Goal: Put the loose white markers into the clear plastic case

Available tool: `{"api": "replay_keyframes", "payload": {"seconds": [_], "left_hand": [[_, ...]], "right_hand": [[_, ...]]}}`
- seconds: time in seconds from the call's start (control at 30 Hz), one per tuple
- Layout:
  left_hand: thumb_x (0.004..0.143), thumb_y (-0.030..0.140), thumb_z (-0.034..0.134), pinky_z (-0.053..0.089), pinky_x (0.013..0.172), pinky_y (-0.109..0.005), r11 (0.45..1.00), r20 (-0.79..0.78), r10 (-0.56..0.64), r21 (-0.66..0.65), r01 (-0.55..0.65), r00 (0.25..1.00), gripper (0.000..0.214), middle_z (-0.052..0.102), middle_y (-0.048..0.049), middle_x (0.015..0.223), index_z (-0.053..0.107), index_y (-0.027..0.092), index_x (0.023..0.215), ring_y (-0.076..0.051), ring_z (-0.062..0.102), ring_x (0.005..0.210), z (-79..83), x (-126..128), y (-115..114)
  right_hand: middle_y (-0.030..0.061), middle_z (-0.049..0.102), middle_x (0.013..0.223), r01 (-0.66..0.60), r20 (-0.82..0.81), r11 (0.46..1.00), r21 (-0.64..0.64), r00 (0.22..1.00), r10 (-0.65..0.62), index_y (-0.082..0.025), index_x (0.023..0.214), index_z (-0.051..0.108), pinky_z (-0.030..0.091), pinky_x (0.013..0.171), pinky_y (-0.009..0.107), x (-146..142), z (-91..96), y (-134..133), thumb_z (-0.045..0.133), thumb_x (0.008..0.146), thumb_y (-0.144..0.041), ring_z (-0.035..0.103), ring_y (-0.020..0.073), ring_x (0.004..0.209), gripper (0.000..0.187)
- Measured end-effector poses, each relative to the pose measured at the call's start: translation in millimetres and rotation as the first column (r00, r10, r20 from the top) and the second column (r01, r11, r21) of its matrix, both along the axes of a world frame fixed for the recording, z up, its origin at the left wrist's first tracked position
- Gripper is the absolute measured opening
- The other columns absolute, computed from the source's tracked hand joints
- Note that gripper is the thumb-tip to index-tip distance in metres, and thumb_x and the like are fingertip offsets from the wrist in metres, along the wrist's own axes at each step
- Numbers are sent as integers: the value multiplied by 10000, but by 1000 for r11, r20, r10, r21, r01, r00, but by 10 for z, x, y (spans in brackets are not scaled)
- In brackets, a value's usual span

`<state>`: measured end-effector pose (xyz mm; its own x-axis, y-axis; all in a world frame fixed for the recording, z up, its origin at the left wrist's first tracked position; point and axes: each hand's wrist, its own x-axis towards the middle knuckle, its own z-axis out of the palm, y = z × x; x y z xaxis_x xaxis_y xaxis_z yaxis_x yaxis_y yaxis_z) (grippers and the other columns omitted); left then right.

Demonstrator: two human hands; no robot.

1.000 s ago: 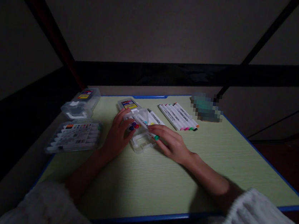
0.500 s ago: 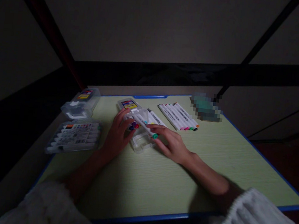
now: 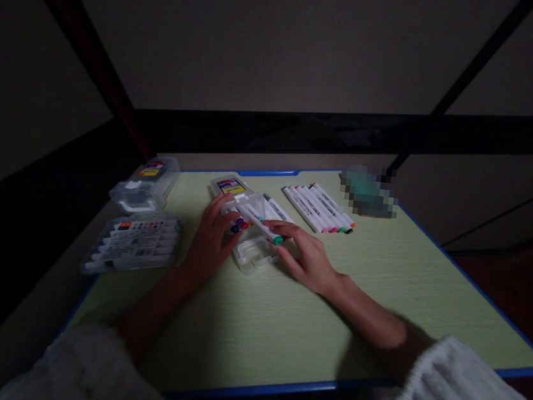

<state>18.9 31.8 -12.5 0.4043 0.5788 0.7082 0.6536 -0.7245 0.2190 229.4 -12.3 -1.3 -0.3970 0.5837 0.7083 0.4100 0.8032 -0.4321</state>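
- A pale green, blue-edged surface (image 3: 280,336) lies dimly lit under both forearms, the white knitted sleeves pushed back at the near edge.
- The left hand (image 3: 207,244) curls around the near-left side of a clear case (image 3: 254,255), fingers along its lid and thumb by the coloured caps inside. It has not moved over the last second.
- The right hand (image 3: 306,260) pinches a green-capped marker (image 3: 261,226) between thumb and fingertips, just to the right of the left hand.
- Left of the left hand, well apart, sit two more marker boxes: a shut one (image 3: 145,185) farther off and a flat pack (image 3: 133,246) nearer.
- Beyond the right hand, a row of loose markers (image 3: 318,209) lies side by side, untouched. A blurred green object (image 3: 367,193) sits farther still.
- The marker has crept a little up and toward the case in the last second. Its white barrel now slants across the open case with the green end just clear of the case's right edge, which suggests it is being laid in.
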Motion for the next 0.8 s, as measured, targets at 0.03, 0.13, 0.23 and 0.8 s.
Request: {"api": "replay_keyframes", "payload": {"seconds": [0.03, 0.13, 0.23, 0.8], "left_hand": [[823, 210, 536, 351, 1045, -472, 1000, 0, 3, 0, -3, 1000, 203, 392, -104, 1314, 493, 199, 1022, -264, 334, 1283, 1, 1, -1], [824, 210, 537, 351, 1044, -473, 1000, -9, 10, -3, -10, 1000, 203, 392, -106, 1313, 494, 196, 1021, -266, 334, 1284, 3, 2, -3], [825, 209, 536, 349, 1046, -473, 1000, -10, 6, -4, -6, 1000, 206, 390, -100, 1316, 492, 197, 1026, -259, 331, 1286, 7, 3, -6], [824, 214, 539, 351, 1047, -482, 1000, 1, 5, -12, -5, 1000, 203, 387, -93, 1323, 491, 207, 1021, -271, 328, 1289, -2, 6, -4]], "right_hand": [[109, 597, 1136, 4, -8, 1000, -1, 1000, -4, -213, 1096, 434, 499, 890, 355, -3, -5, 0, 443, 876, -181, 559, 179, 1087, 223], [111, 597, 1136, 15, -25, 1000, -4, 1000, -15, -210, 1082, 437, 496, 894, 356, -12, -20, -1, 442, 877, -177, 557, 176, 1089, 208], [116, 599, 1135, 21, -16, 1000, -4, 1000, -21, -206, 1080, 436, 497, 892, 345, -26, -29, -3, 438, 878, -174, 557, 172, 1092, 204], [122, 613, 1069, 39, -92, 996, 80, 995, -32, -183, 1066, 501, 504, 863, 376, -86, -16, -4, 455, 847, -116, 569, 185, 1046, 233]]}}
